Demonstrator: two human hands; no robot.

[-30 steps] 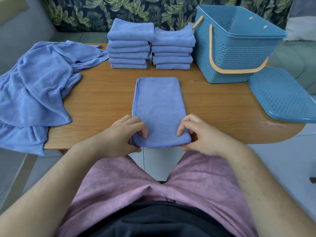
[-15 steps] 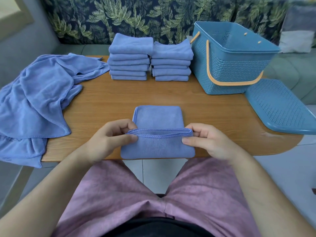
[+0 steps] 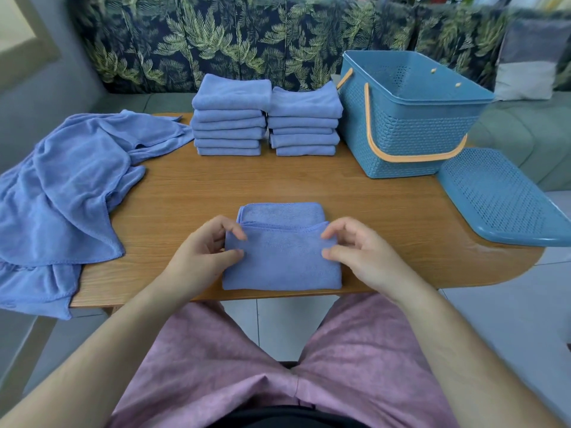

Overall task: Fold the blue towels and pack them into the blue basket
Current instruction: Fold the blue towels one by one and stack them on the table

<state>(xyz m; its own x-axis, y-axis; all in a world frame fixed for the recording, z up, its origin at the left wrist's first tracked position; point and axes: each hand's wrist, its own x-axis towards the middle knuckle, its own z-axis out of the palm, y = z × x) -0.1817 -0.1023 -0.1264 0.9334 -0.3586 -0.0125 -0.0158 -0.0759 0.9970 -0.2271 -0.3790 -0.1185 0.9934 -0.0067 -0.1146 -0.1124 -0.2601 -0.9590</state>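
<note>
A blue towel [image 3: 282, 261] lies folded in half on the near edge of the wooden table [image 3: 355, 205], its upper flap stopping just short of the far edge. My left hand [image 3: 204, 254] sits at the towel's left side and my right hand [image 3: 361, 257] at its right side. On each hand the thumb and fingertips are apart and only touch the cloth. Two stacks of folded towels [image 3: 265, 118] stand at the back. The blue basket [image 3: 411, 118] with orange handles stands at the back right; no towels show in the part of its inside that I can see. Unfolded towels [image 3: 61, 193] are heaped on the left.
The basket's blue perforated lid [image 3: 500, 196] lies on the table's right end, overhanging the edge. A leaf-patterned sofa runs behind the table. The heap on the left hangs over the table's edge. Bare wood shows between the folded towel and the stacks.
Both hands lifted the towel's near edge and carried it away from me, folding the towel in half. The pinches have since loosened.
</note>
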